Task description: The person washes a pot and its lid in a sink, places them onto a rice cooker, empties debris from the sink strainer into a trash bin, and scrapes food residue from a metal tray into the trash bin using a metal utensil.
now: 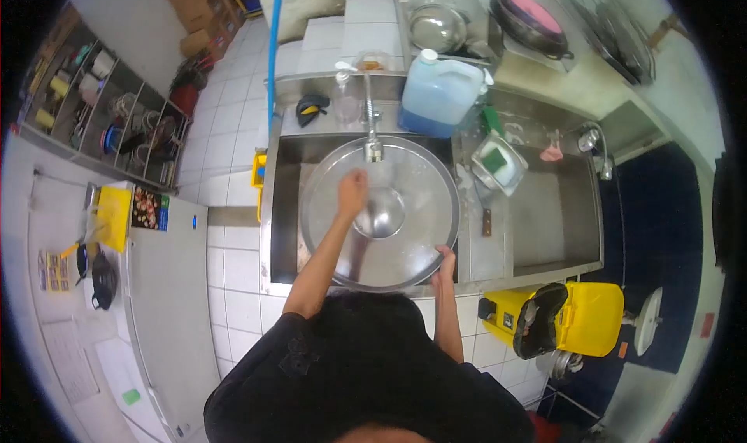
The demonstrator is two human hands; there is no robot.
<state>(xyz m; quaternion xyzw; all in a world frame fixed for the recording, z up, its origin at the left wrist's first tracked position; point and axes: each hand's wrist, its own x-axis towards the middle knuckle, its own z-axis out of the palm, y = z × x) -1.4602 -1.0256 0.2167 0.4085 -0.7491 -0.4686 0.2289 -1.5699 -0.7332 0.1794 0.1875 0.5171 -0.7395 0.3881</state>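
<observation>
A large round metal pan (416, 245) rests in the left sink basin under the faucet (373, 146). Over its left part is my left hand (353, 192), fingers curled closed; whatever they may hold is hidden. At the pan's lower right rim, my right hand (444, 266) grips the edge with the thumb on top. A round, shiny spot (380, 212) shows at the middle of the pan; whether it is a bowl or the pan's own base is unclear.
Behind the basin stand a blue liquid jug (440, 93) and a pump bottle (346, 101). On the right are a metal tray with a green sponge (494, 161), a knife (487, 221) and a second basin (545, 217). A yellow bin (591, 318) stands below.
</observation>
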